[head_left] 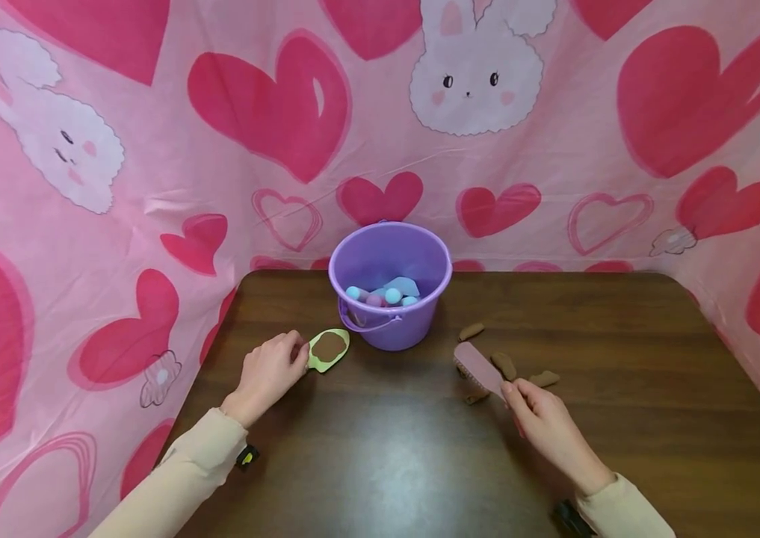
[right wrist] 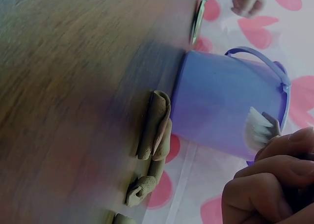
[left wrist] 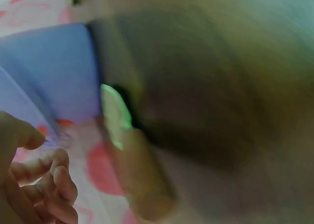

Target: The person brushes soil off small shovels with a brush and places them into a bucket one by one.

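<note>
My right hand [head_left: 548,422] grips the handle of a pink hairbrush [head_left: 478,369], held above several brown curled pieces [head_left: 504,365]. White bristles of the hairbrush [right wrist: 260,129] show beside the curled fingers in the right wrist view. My left hand [head_left: 272,371] hovers beside a small green-edged tool [head_left: 346,345] with a brown oval middle, lying on the table. In the left wrist view a brown handle [left wrist: 144,180] extends from that tool, apart from the left hand [left wrist: 41,184], whose loosely bent fingers hold nothing. The tool's exact kind is unclear.
A purple bucket [head_left: 396,332] stands at the back of the dark wooden table [head_left: 380,456], its handle hanging in front. Small blue and pinkish balls [head_left: 393,297] and a light blue piece [head_left: 403,285] lie inside. A pink cloth with hearts [head_left: 272,104] hangs behind and around.
</note>
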A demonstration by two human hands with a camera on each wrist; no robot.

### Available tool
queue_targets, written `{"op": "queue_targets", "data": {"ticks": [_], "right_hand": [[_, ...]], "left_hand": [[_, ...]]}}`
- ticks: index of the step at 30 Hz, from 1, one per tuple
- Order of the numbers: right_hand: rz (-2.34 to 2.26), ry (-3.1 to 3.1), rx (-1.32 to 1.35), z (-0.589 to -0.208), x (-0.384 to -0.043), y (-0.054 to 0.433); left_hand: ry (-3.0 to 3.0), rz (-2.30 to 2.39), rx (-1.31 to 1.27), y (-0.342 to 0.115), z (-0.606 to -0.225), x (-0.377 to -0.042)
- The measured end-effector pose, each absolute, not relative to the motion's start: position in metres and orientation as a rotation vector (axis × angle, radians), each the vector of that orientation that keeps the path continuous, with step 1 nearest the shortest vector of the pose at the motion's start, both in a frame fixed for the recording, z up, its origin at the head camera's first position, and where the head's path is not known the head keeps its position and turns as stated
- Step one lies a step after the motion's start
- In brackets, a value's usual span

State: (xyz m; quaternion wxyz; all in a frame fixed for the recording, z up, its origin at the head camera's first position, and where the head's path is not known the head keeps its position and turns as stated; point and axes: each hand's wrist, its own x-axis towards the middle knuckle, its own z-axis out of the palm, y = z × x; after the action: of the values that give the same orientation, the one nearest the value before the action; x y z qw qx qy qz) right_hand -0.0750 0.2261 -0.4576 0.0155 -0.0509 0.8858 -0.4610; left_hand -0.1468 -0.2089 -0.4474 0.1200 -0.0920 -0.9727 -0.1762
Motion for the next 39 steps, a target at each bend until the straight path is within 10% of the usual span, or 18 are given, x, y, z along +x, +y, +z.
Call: {"op": "queue_targets", "data": {"ticks": [39], "right_hand": [[-1.413,2.701,-0.170,-0.462,-0.078,0.226]], "left_hand": [[-3.161,-0.567,-0.316,-0.223,-0.461,-0.123]]}}
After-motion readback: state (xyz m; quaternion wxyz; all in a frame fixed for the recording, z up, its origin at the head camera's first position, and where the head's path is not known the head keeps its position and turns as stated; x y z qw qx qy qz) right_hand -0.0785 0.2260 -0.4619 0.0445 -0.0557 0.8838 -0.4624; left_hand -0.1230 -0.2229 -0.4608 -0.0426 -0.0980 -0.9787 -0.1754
